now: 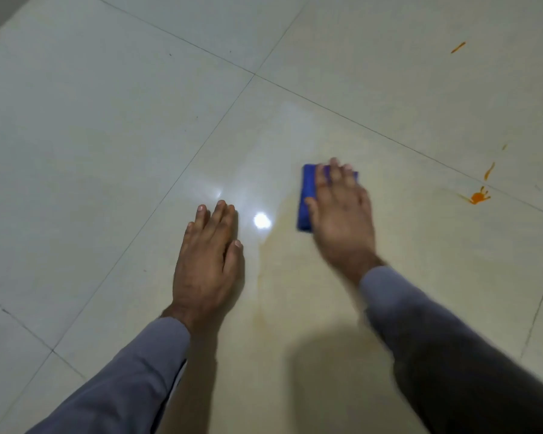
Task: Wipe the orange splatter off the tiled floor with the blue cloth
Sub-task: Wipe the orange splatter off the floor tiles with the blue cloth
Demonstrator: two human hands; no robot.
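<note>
Blue cloth (306, 198), seen from the head camera, lies folded into a compact rectangle on the pale tiled floor (107, 136), its long axis running from near the person toward the far side of the frame, tilted slightly to the right at the far end. It is a deep, even blue; its left strip and far corners show, the rest being covered. The right hand (339, 211) lies flat on top of it, palm down, fingers (334, 170) extended and only slightly spread, pressing the cloth to the floor rather than curling around it; the hand and its grey sleeve (436, 339) are blurred. The cloth sits near the middle of the frame, within a faint yellowish smear (282, 277) that spreads over the tile toward the person. The orange splatter (478, 197) is well apart from the cloth, to its right: a bright blot with short rays, beside a tile joint, with thin orange streaks (489, 171) beyond it and another streak (458, 47) near the far right corner. The left hand (209, 261) rests flat on bare tile to the left of the cloth, fingers straight and close together, holding nothing. A bright lamp reflection (261, 220) glints on the floor between the two hands.
</note>
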